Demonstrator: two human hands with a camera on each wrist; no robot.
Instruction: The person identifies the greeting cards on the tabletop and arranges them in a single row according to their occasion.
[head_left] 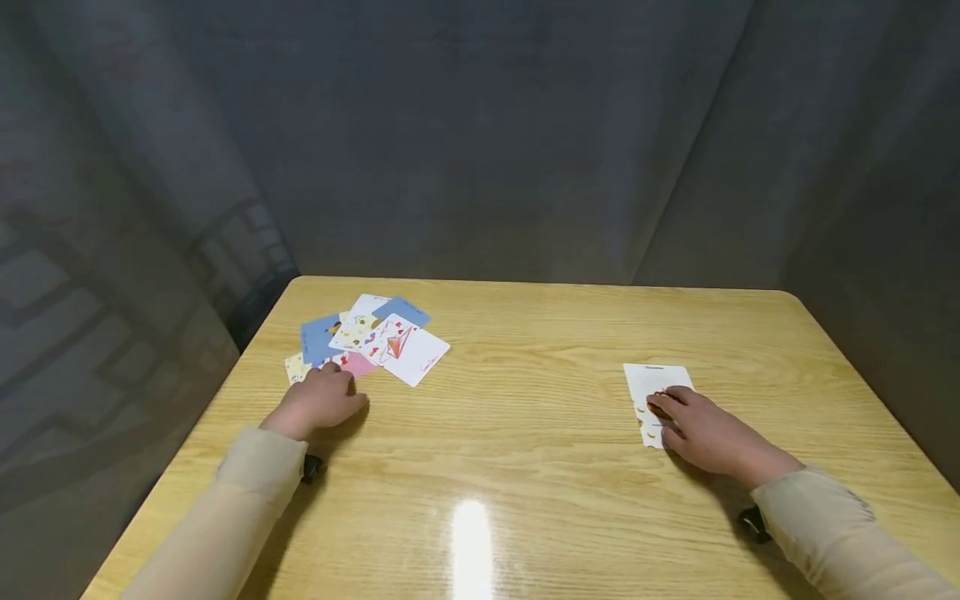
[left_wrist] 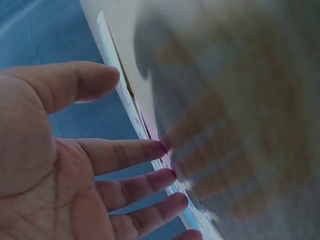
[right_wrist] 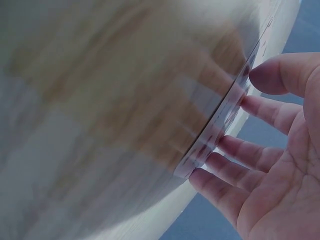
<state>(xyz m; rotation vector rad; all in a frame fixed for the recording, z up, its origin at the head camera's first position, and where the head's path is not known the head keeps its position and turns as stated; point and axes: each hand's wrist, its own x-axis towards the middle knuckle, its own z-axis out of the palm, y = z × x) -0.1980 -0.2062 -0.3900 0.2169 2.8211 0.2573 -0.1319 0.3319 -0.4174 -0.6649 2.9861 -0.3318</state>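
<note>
A loose spread of picture cards point(head_left: 375, 337), blue, pink and white, lies on the left of the wooden table point(head_left: 525, 433). My left hand point(head_left: 318, 400) lies flat at the spread's near edge. In the left wrist view its palm is open and the straight fingertips point(left_wrist: 160, 147) touch the card edges point(left_wrist: 131, 102). On the right, a small white stack of cards point(head_left: 654, 385) lies face up. My right hand point(head_left: 697, 429) rests on its near half. In the right wrist view the fingers point(right_wrist: 235, 150) are extended against the stack's edge point(right_wrist: 220, 125).
Grey fabric walls point(head_left: 480, 142) close in the table at the back and both sides. Bare wood stretches between the two card groups, with a light glare point(head_left: 470, 542) near the front edge. Beige sleeves point(head_left: 840, 525) cover both forearms.
</note>
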